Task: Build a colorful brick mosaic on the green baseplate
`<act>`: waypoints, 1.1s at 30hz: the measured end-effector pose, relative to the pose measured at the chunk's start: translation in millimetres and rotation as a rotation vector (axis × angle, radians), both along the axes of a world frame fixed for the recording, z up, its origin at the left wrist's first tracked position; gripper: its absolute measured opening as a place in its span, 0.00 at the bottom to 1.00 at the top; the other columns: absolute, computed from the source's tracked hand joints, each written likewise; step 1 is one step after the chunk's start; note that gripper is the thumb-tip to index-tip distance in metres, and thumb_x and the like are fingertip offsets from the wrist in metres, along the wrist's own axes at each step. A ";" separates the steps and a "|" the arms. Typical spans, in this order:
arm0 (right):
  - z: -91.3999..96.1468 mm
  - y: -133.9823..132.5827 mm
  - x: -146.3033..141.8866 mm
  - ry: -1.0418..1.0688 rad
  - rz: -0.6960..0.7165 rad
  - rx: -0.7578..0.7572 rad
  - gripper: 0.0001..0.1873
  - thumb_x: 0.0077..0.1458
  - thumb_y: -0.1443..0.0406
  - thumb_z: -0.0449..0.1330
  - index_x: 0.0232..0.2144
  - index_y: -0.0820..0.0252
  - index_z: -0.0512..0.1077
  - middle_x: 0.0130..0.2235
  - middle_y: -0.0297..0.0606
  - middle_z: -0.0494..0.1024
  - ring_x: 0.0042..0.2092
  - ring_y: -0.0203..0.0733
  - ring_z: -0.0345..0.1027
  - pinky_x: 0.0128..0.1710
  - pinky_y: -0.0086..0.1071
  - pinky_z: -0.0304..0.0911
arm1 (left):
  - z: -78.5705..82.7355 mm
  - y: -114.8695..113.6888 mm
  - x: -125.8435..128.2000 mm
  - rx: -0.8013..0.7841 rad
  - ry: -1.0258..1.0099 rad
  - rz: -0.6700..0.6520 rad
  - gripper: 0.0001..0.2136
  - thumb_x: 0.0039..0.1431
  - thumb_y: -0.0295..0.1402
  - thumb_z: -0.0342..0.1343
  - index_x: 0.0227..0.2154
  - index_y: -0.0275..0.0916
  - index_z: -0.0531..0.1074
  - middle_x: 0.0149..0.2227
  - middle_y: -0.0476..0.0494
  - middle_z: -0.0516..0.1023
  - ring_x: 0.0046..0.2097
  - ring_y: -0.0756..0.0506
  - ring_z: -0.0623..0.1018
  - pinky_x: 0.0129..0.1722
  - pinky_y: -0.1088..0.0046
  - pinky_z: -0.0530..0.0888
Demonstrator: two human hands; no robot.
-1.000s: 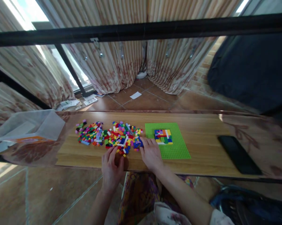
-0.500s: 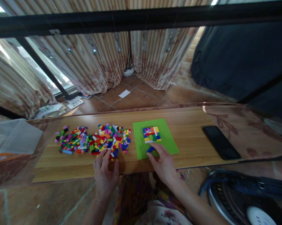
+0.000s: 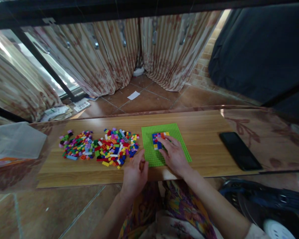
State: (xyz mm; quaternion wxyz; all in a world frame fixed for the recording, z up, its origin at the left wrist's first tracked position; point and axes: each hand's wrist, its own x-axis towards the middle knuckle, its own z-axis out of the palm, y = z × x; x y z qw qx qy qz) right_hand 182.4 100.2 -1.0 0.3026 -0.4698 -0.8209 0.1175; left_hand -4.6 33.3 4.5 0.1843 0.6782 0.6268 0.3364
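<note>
A green baseplate lies on the wooden table with a small patch of coloured bricks built on it. My right hand rests on the plate, fingers curled over the patch and pinching a blue brick against its near edge. My left hand lies at the plate's near left corner, fingers stretched out and touching its edge, holding nothing. A spread of loose coloured bricks lies left of the plate.
A black phone lies on the table at the right. A clear plastic bag sits at the far left end. A fan stands on the floor at lower right. Curtains hang beyond the table.
My right hand carried the blue brick from the plate's near edge up to the brick patch. My left hand moved right from the loose bricks to the plate's corner.
</note>
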 end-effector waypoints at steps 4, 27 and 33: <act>-7.2 3.2 -1.8 -0.031 0.010 -0.003 0.25 0.59 0.68 0.53 0.60 0.56 0.61 0.55 0.41 0.72 0.61 0.50 0.55 0.57 0.50 0.57 | 5.5 14.6 24.2 -0.228 -0.085 -0.083 0.23 0.59 0.31 0.51 0.58 0.37 0.62 0.31 0.48 0.78 0.31 0.49 0.76 0.33 0.74 0.70; -15.9 11.3 -12.8 0.133 -0.410 -0.038 0.29 0.58 0.55 0.54 0.57 0.65 0.61 0.55 0.53 0.68 0.58 0.53 0.56 0.57 0.52 0.54 | 14.0 27.2 45.0 -0.377 0.301 -0.106 0.26 0.61 0.36 0.47 0.61 0.35 0.59 0.36 0.41 0.81 0.36 0.42 0.79 0.36 0.68 0.71; -19.7 12.3 -18.7 0.121 -0.468 -0.077 0.29 0.56 0.55 0.56 0.56 0.64 0.62 0.53 0.52 0.70 0.56 0.54 0.58 0.56 0.51 0.54 | 13.6 27.8 47.9 -0.396 0.356 -0.107 0.27 0.61 0.36 0.46 0.63 0.36 0.55 0.38 0.39 0.81 0.38 0.41 0.80 0.37 0.68 0.71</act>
